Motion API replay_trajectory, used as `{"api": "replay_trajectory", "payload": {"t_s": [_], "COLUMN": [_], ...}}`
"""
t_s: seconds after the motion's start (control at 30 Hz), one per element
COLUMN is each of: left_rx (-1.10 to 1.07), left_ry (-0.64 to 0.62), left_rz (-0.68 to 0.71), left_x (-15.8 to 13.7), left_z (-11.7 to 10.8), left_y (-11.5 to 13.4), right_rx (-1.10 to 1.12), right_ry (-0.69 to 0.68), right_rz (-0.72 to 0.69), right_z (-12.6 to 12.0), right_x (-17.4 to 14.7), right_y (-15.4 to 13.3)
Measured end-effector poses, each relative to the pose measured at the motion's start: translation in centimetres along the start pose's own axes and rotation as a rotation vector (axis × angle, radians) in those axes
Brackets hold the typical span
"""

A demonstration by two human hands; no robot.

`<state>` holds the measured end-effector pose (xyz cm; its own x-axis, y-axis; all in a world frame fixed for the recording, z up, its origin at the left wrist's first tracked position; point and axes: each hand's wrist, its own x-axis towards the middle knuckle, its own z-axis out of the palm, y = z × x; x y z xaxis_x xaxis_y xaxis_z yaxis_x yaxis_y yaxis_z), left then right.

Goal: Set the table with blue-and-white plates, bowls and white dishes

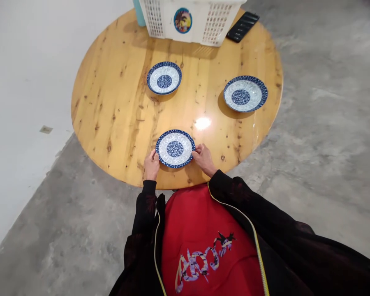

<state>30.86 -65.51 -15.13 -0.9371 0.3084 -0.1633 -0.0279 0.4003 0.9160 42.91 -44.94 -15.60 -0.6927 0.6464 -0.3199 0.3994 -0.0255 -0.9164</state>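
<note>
A blue-and-white patterned plate (175,149) lies near the front edge of the round wooden table (111,102). On its left rim, my left hand (151,165) has its fingers closed. My right hand (204,158) pinches the same plate at the right rim. Farther back on the table stands a second blue-and-white plate (164,78), left of the middle. A third one (246,93), which looks deeper, is to the right near the table's edge. Neither hand touches those two.
At the far side stands a white plastic basket (197,24) with a round sticker. Left of it is a light-blue object (139,13), partly out of view. A black tray-like item (243,26) lies to its right. A white wall (27,74) rises on the left.
</note>
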Motion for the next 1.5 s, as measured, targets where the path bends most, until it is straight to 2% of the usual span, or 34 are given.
{"api": "replay_trajectory", "payload": {"t_s": [0.27, 0.5, 0.77, 1.07, 1.27, 1.5], "left_rx": [0.006, 0.021, -0.007, -0.111, -0.042, -0.035], "left_ry": [0.044, 0.06, 0.077, -0.003, 0.035, 0.03], "left_rz": [-0.011, -0.004, -0.014, -0.119, -0.044, -0.026], "left_x": [0.4, 0.7, 0.6, -0.5, 0.3, 0.3], "left_z": [-0.6, -0.9, -0.5, -0.5, 0.1, 0.5], "left_y": [-0.2, -0.8, -1.2, -1.3, -2.2, -2.6], "right_rx": [0.031, 0.025, -0.023, 0.036, -0.023, -0.049], "right_ry": [-0.014, -0.028, -0.06, -0.094, -0.066, -0.055], "right_rz": [-0.009, -0.008, -0.007, 0.026, -0.005, -0.035], "right_z": [0.8, 1.6, 0.8, -0.2, 0.3, 0.5], "right_x": [-0.4, -0.5, -0.2, 0.3, 0.8, 0.9], "right_y": [-0.5, 0.2, 0.7, 1.2, 1.2, 1.6]}}
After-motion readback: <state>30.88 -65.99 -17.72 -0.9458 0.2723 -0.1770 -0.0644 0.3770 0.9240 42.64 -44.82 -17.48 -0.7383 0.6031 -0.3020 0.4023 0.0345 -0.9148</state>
